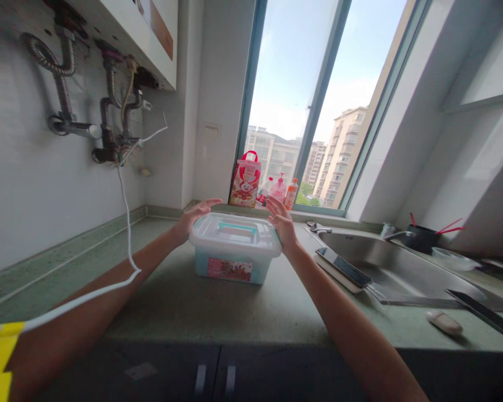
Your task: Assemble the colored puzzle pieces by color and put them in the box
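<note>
A small plastic storage box (235,254) with a clear lid and a teal handle sits on the green countertop (184,301). My left hand (195,216) is at the box's left rear corner, fingers stretched out and apart. My right hand (281,220) is at the box's right edge, fingers extended and open, touching or just off the lid. Neither hand holds anything.
On the window sill behind stand a red-and-white carton with a handle (245,181) and several bottles (283,191). A steel sink (385,262) lies to the right, with a phone (343,268) on its near-left rim and a dark pot (421,237) beyond. A white cable (128,223) hangs across my left arm.
</note>
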